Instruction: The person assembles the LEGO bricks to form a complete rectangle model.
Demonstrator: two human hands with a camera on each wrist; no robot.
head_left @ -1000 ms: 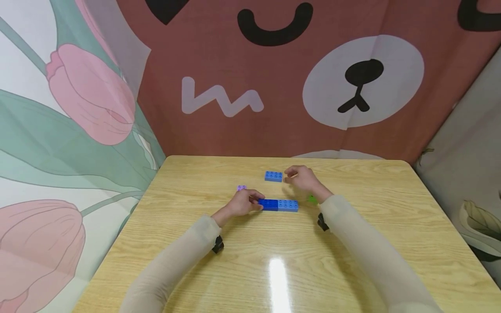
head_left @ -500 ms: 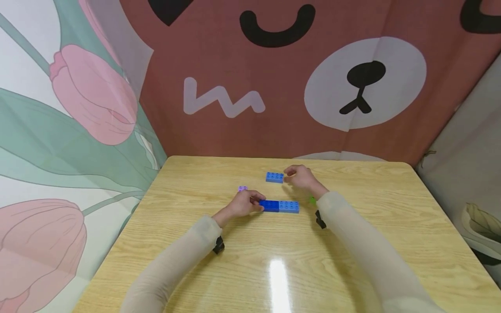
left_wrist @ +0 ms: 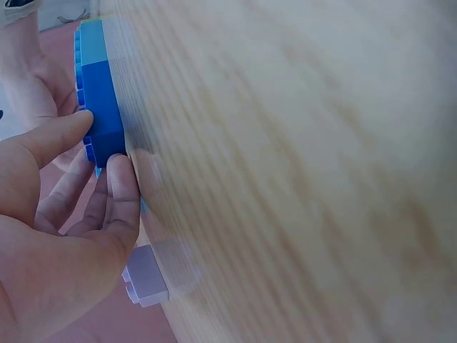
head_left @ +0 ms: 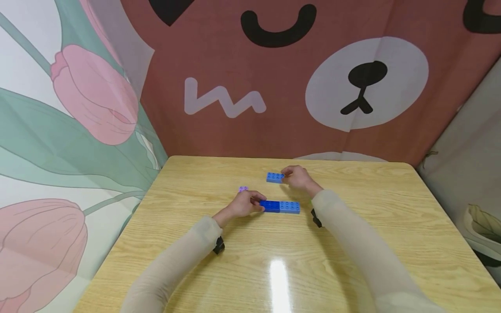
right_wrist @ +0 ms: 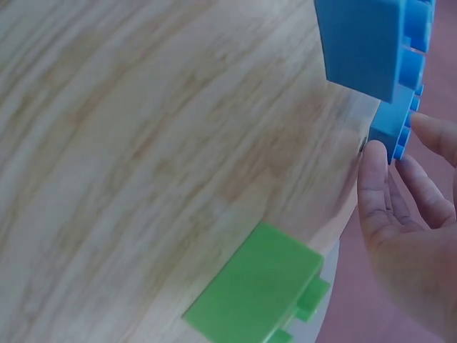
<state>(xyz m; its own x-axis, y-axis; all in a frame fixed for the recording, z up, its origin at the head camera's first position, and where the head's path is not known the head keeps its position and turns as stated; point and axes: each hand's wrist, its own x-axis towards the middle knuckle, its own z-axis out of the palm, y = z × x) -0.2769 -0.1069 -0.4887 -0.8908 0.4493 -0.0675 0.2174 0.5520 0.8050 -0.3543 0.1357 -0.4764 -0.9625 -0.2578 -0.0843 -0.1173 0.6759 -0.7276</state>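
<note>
Your right hand (head_left: 298, 177) has its fingers curled about the right end of the far blue brick (head_left: 274, 177), with fingertips at the side and by the studs; how firmly they grip, you cannot tell from here. Your left hand (head_left: 242, 203) pinches the left end of the dark blue brick (head_left: 270, 206), which lies end to end with the light blue brick (head_left: 289, 207) in a straight row, studs up.

The step in hand looks like taking hold of the far blue brick while you steady the row. The next move seems to call for a sure pinch on that brick's sides and a level lift clear of the table (head_left: 242, 278), with your left hand keeping the row from sliding.

Farther out, the purple brick (head_left: 243, 188) sits just beyond your left hand, and the green brick (right_wrist: 253, 289) lies near your right wrist. A patterned cloth (head_left: 219, 139) hangs behind the table.
</note>
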